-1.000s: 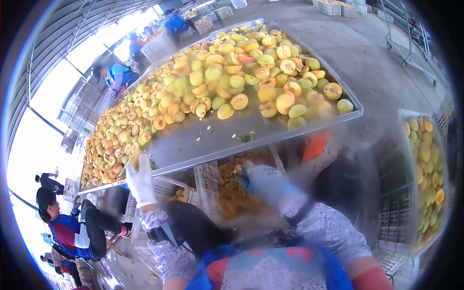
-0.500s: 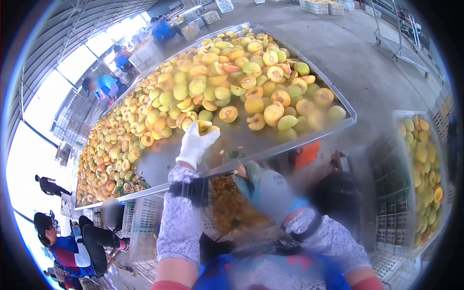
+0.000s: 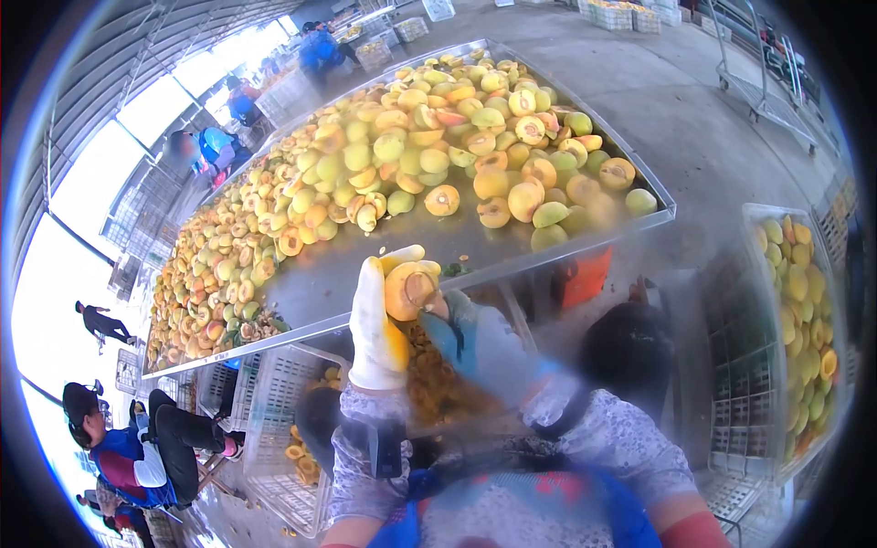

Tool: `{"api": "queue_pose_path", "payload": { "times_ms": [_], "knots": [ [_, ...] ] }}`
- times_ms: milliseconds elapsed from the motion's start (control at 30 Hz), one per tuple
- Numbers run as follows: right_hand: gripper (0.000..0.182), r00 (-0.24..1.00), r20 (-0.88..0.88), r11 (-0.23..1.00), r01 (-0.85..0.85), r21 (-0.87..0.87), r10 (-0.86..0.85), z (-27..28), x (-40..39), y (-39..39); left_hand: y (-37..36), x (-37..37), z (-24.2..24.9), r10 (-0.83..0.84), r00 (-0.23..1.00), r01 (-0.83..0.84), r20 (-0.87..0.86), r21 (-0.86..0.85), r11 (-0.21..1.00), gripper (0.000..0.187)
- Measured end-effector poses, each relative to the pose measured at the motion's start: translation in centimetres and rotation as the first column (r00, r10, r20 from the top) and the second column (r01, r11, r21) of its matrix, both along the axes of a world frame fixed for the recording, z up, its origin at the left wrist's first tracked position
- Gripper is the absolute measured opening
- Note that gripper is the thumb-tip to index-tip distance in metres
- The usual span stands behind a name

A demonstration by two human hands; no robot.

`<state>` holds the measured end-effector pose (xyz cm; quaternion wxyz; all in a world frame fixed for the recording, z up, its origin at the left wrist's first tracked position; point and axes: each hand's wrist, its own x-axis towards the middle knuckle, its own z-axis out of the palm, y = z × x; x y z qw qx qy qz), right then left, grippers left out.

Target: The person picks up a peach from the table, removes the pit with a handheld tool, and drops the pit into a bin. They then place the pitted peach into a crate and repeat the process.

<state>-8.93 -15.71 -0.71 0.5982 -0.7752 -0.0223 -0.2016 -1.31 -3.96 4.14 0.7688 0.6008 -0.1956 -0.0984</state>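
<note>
My left hand [image 3: 376, 331], in a white glove stained yellow, grips a peach half [image 3: 411, 290] just beyond the near edge of the metal table. Its cut side, with a brownish centre, is turned to the right. Close against that side is my right hand [image 3: 464, 340], in a light blue glove. Its fingers are curled and partly blurred; what they hold, if anything, is hidden. Below both hands is a container of orange-brown peach pieces [image 3: 429, 376]. Many halved peaches [image 3: 365, 151] are heaped on the metal table [image 3: 343, 274] ahead.
A crate of peach halves [image 3: 797, 310] stands at the right. Another white crate [image 3: 274, 429] is at lower left, near a seated person [image 3: 137, 457]. Other people in blue [image 3: 219, 151] work behind the table at left. A metal trolley [image 3: 763, 91] stands far right.
My left hand has drawn back from over the table towards my right hand and now holds a peach half against it. The view has shifted slightly.
</note>
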Motion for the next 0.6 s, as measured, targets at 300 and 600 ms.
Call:
{"api": "queue_pose_path", "payload": {
  "times_ms": [300, 600],
  "knots": [
    [0.036, 0.983, -0.134, 0.981, -0.105, 0.165, 0.128, 0.1, -0.5, 0.3, -2.1, -1.4, -0.9, 0.168, 0.985, -0.171, -0.034, -0.130, 0.977, 0.059],
    [0.034, 0.994, -0.039, 0.985, -0.106, -0.135, 0.101, -0.6, -1.1, -0.1, -1.5, -2.1, 0.6, 0.205, 0.979, -0.205, -0.004, 0.018, 0.979, 0.045]
  ]
}}
